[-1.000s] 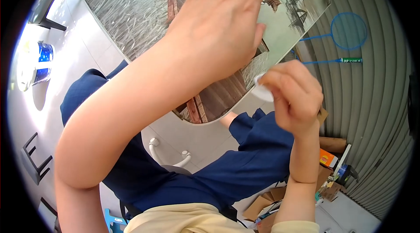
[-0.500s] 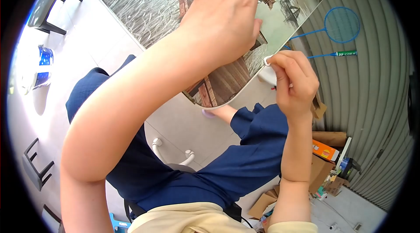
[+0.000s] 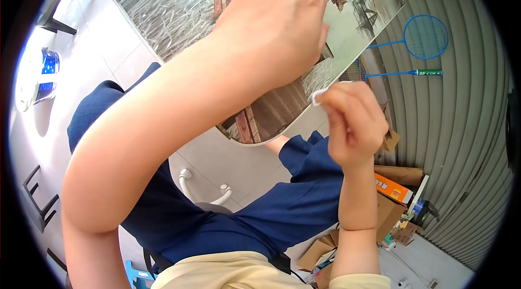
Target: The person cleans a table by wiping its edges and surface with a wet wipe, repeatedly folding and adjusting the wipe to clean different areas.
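My tabletop [image 3: 163, 15] wears a print of streaky grey-white reeds, pale green and brown planks, the small piece [image 3: 316, 98] I pinch is white, my trousers [image 3: 217, 229] are navy, my top [image 3: 233, 274] pale yellow, the racket [image 3: 426, 36] blue, and the shutter [image 3: 461, 126] grey with ridged stripes

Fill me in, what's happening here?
A person is at a table with a scenic picture on its top. Their left hand appears to rest palm down on it; whether anything is under the palm is hidden. The right hand pinches a small white thing near the table's edge. It's too small to identify, and I can't tell if it touches the edge. Two blue rackets are beyond the table on the right.
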{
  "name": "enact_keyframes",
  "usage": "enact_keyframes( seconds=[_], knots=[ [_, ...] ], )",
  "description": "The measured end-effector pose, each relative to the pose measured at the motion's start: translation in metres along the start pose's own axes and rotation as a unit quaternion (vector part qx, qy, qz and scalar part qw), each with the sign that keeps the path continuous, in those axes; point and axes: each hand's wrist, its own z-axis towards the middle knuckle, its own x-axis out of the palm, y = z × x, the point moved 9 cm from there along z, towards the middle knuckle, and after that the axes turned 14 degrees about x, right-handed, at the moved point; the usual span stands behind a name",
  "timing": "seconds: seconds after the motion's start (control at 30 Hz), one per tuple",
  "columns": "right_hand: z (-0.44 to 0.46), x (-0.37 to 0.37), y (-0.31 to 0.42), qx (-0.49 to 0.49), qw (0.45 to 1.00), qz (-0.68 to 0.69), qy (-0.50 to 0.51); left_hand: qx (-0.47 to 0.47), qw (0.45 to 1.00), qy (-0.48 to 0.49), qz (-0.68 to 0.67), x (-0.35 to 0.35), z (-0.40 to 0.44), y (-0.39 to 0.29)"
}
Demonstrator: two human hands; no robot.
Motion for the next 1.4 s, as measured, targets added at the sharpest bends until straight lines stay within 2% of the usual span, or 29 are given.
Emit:
enact_keyframes(
  seconds=[0.13, 0.2, 0.23, 0.4, 0.47, 0.53, 0.77, 0.87, 0.93, 1.03, 1.13, 1.2, 1.27, 1.4],
  knots=[
    [0.003, -0.001, -0.002, -0.034, 0.999, 0.013, 0.016, 0.011, 1.0, -0.008, -0.005, -0.002, 0.001, -0.002],
    [0.004, -0.009, -0.018, -0.041, 0.996, -0.055, -0.057, 0.008, 1.0, 0.0, -0.01, -0.003, 0.001, -0.001],
    [0.002, -0.008, -0.022, -0.036, 0.996, -0.039, -0.069, 0.004, 1.0, 0.005, -0.014, -0.002, 0.001, -0.001],
    [-0.008, 0.001, 0.007, -0.064, 0.997, 0.003, -0.044, 0.012, 1.0, -0.008, -0.024, -0.006, 0.002, -0.002],
    [-0.005, -0.002, 0.008, -0.075, 0.995, -0.042, -0.042, 0.013, 1.0, -0.001, -0.026, -0.004, 0.002, -0.002],
    [-0.003, -0.005, 0.005, -0.048, 0.996, -0.06, -0.048, 0.012, 0.999, -0.005, -0.034, -0.005, 0.001, -0.003],
    [-0.007, -0.003, 0.009, -0.072, 0.997, -0.015, -0.034, 0.018, 1.0, 0.006, -0.004, -0.002, 0.002, -0.002],
    [-0.005, -0.002, 0.003, -0.033, 0.997, -0.049, -0.043, 0.004, 0.999, 0.018, -0.027, -0.002, 0.001, -0.001],
    [-0.009, 0.0, 0.01, -0.089, 0.994, -0.009, -0.056, 0.008, 1.0, 0.012, -0.024, -0.005, 0.001, -0.002],
    [-0.009, 0.0, 0.014, -0.107, 0.993, -0.027, -0.05, 0.017, 1.0, -0.004, -0.008, -0.006, 0.001, -0.004],
    [-0.003, -0.006, 0.005, -0.049, 0.995, -0.048, -0.073, 0.002, 0.999, 0.027, -0.017, -0.001, 0.001, -0.001],
    [-0.007, -0.002, 0.007, -0.049, 0.994, -0.058, -0.077, 0.009, 1.0, 0.02, -0.013, 0.0, 0.001, -0.002],
    [-0.014, 0.002, 0.016, -0.105, 0.992, -0.028, -0.061, 0.015, 1.0, 0.012, -0.003, -0.002, 0.001, -0.002],
    [-0.006, -0.003, 0.012, -0.105, 0.99, -0.066, -0.067, 0.017, 1.0, 0.002, -0.013, -0.005, 0.001, -0.005]
  ],
)
